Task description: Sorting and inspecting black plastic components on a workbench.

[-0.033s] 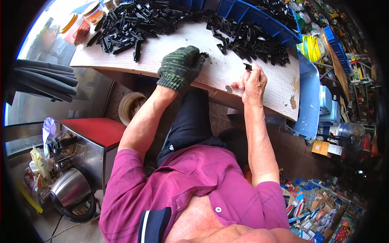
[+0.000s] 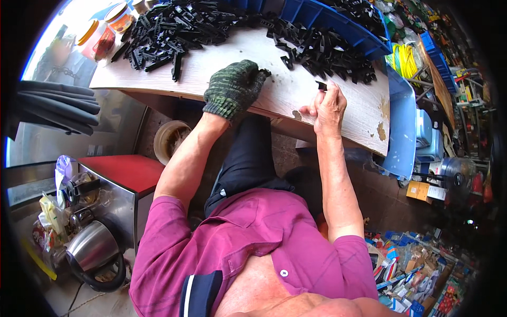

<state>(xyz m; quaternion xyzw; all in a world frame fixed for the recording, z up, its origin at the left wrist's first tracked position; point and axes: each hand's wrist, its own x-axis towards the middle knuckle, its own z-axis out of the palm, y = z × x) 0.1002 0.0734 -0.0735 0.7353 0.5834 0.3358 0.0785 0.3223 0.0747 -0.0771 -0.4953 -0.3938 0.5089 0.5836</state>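
The right hand [image 2: 328,105], bare, pinches a small black plastic part [image 2: 321,85] between thumb and fingertips, just right of frame centre near the top. The part is held clear of the board, apparently so it can be turned or checked; its shape is too small to tell. The heel of this hand rests on the pale wooden board [image 2: 288,95], which steadies the pinch.

The left hand [image 2: 235,87], in a dark green knitted glove, lies curled on the board left of centre. Whether it encloses a part cannot be told; the glove likely guards against sharp plastic edges.

Two heaps of like black parts lie within reach: one pile [image 2: 169,31] at upper left, another [image 2: 322,50] at upper centre, spilling beside a blue bin [image 2: 338,24] along the board's far edge.

Orange-lidded jars [image 2: 113,26] stand at the board's upper-left corner. A steel kettle [image 2: 92,245] sits at lower left beside a red-topped metal cabinet [image 2: 127,171]
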